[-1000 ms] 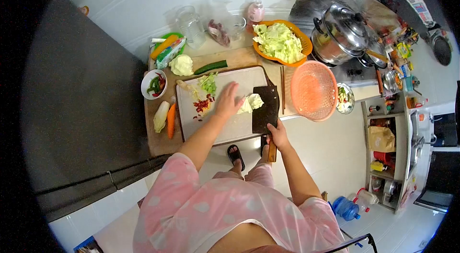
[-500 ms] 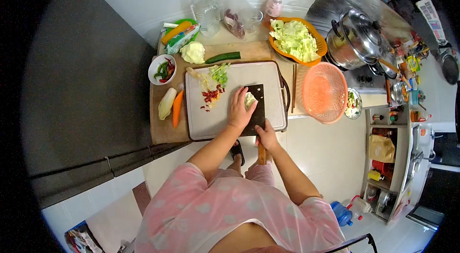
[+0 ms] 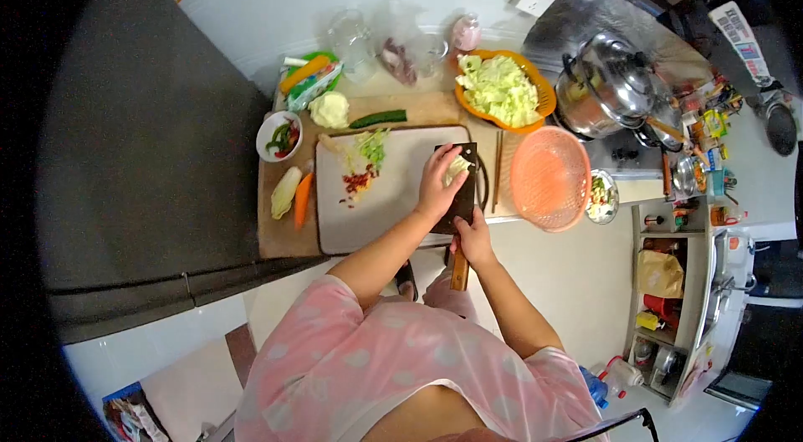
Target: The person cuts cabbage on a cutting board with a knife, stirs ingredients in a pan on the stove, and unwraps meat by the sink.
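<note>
My right hand is wrapped round the wooden handle of a cleaver, whose dark, broad blade lies flat over the right side of the cutting board. Pale cut cabbage rests on the blade, and my left hand curls over it, holding it against the metal. On the board's left half lie chopped red chilies and chopped greens. Whatever sits under my left palm is hidden.
Right of the board stand chopsticks and a pink basket. Behind are an orange basket of torn cabbage, a cucumber and a cabbage chunk. A carrot and a bowl of peppers lie left. A steel pot occupies the stove.
Both hands have moved right across the board, carrying the cleaver and the cabbage on it towards the board's right edge. The view has shifted slightly.
</note>
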Available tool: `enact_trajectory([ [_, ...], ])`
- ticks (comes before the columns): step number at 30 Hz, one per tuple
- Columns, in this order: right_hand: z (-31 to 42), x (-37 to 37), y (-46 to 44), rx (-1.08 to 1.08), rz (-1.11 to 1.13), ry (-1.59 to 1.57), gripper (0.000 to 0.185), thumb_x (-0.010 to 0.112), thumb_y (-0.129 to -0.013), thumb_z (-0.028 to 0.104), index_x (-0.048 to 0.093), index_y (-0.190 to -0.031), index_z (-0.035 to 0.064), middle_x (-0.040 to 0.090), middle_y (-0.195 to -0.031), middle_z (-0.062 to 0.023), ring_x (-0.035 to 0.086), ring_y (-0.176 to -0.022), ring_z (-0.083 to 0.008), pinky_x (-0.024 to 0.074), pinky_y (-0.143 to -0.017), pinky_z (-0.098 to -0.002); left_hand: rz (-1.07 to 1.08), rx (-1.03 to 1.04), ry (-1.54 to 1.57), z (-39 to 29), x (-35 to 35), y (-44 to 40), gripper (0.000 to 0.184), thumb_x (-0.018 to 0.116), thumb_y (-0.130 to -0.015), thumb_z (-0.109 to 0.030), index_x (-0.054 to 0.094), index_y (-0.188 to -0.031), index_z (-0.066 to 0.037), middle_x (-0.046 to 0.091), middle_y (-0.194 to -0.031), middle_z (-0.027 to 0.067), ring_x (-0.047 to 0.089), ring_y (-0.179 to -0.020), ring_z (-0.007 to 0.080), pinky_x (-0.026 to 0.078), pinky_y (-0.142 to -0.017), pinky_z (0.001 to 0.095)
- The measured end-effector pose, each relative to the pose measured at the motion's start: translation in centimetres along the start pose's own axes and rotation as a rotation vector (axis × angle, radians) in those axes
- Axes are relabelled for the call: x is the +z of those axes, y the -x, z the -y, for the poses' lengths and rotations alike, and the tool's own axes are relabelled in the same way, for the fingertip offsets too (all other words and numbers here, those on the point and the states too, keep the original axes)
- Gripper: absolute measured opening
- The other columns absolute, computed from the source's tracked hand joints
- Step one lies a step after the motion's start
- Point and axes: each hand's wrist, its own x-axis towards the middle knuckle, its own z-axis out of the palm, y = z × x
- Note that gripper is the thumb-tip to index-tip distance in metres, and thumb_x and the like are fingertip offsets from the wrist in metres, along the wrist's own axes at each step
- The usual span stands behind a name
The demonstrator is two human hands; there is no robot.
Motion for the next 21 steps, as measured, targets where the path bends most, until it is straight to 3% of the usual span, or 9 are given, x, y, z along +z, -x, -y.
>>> enact_trajectory([
  [3, 3.8, -2.7, -1.3, -0.094, -0.02, 0.012, 0.02, 0.049, -0.092, 0.005, 0.044, -0.112, 0.0037, 0.055, -0.073, -0.0064, 0.049, -0.039, -0.0143, 0.0415, -0.036, -0.0273, 0.051, 0.205, -0.089, -2.9, 2.7, -4.0, 0.034, 0.069, -0.082, -0.019, 0.063, -0.115, -0.013, 0.05, -0.13, 0.0126, 0.046, -0.121, 0.0322, 0.034, -0.105, 0.0423],
  [6, 7.5, -5.7, -4.2, -0.144, -0.053, 0.0, 0.022, 0.049, -0.091, 0.004, 0.045, -0.113, 0.0022, 0.055, -0.074, -0.0077, 0.05, -0.04, -0.0149, 0.0419, -0.036, -0.0276, 0.095, 0.243, -0.005, -4.2, 6.3, -9.2, 0.024, 0.069, -0.081, -0.015, 0.064, -0.103, -0.011, 0.051, -0.126, 0.0128, 0.046, -0.118, 0.0338, 0.036, -0.101, 0.0431],
  [13, 13.9, -11.9, -13.6, -0.246, -0.088, -0.047, 0.031, 0.051, -0.089, 0.004, 0.046, -0.12, 0.0025, 0.06, -0.078, -0.012, 0.054, -0.043, -0.0182, 0.0453, -0.041, -0.0304, 0.094, 0.334, -0.146, -2.1, 13.6, -20.6, 0.025, 0.06, -0.088, -0.007, 0.054, -0.113, -0.008, 0.046, -0.128, 0.0159, 0.044, -0.12, 0.0359, 0.035, -0.103, 0.0424],
  [16, 12.3, -14.9, -18.4, -0.481, -0.238, 0.32, 0.034, 0.053, -0.086, 0.004, 0.048, -0.12, 0.0008, 0.063, -0.083, -0.0148, 0.06, -0.055, -0.023, 0.0494, -0.051, -0.0349, 0.088, 0.275, -0.265, 1.0, 15.1, -22.6, 0.031, 0.057, -0.089, -0.006, 0.052, -0.119, -0.007, 0.043, -0.134, 0.0164, 0.039, -0.126, 0.0374, 0.032, -0.107, 0.0437],
  [17, 12.3, -15.9, -18.7, -0.342, -0.216, 0.239, 0.037, 0.054, -0.083, 0.004, 0.05, -0.119, -0.0012, 0.064, -0.088, -0.0182, 0.063, -0.071, -0.029, 0.0502, -0.066, -0.0396, 0.084, 0.272, -0.332, 2.0, 15.4, -22.7, 0.032, 0.057, -0.089, -0.006, 0.052, -0.121, -0.007, 0.042, -0.135, 0.0161, 0.038, -0.128, 0.0374, 0.031, -0.107, 0.0438],
  [18, 14.1, -16.2, -17.7, -0.281, -0.215, 0.204, 0.038, 0.054, -0.083, 0.004, 0.049, -0.12, -0.0013, 0.064, -0.089, -0.0189, 0.063, -0.075, -0.0305, 0.0496, -0.069, -0.04, 0.076, 0.265, -0.398, 3.0, 15.7, -22.7, 0.034, 0.057, -0.089, -0.006, 0.051, -0.123, -0.007, 0.041, -0.137, 0.0159, 0.037, -0.129, 0.0374, 0.03, -0.108, 0.0439],
  [19, 15.9, -16.4, -16.5, -0.22, -0.212, 0.172, 0.039, 0.054, -0.082, 0.004, 0.049, -0.12, -0.0014, 0.064, -0.089, -0.0197, 0.063, -0.078, -0.032, 0.0491, -0.073, -0.0404, 0.209, 0.191, -0.518, 4.6, 15.7, -22.6, 0.045, 0.053, -0.094, -0.019, 0.044, -0.137, -0.011, 0.031, -0.148, 0.0132, 0.024, -0.139, 0.0346, 0.02, -0.114, 0.0478],
  [20, 16.7, -16.6, -16.1, -0.158, -0.207, 0.141, 0.04, 0.054, -0.082, 0.004, 0.049, -0.121, -0.0015, 0.064, -0.09, -0.0204, 0.062, -0.081, -0.0334, 0.0485, -0.076, -0.0408, 0.244, 0.185, -0.621, 4.3, 15.9, -22.4, 0.047, 0.052, -0.094, -0.021, 0.042, -0.139, -0.011, 0.027, -0.15, 0.0125, 0.021, -0.14, 0.0345, 0.018, -0.114, 0.0495],
  [21, 14.4, -17.5, -17.8, -0.532, -0.273, 0.274, 0.039, 0.053, -0.083, 0.003, 0.049, -0.122, -0.0018, 0.064, -0.091, -0.0211, 0.062, -0.079, -0.033, 0.0491, -0.073, -0.0396, 0.282, 0.176, -0.726, 3.4, 16.0, -22.0, 0.049, 0.052, -0.095, -0.023, 0.04, -0.141, -0.012, 0.024, -0.152, 0.0118, 0.019, -0.141, 0.0344, 0.016, -0.114, 0.0512],
])
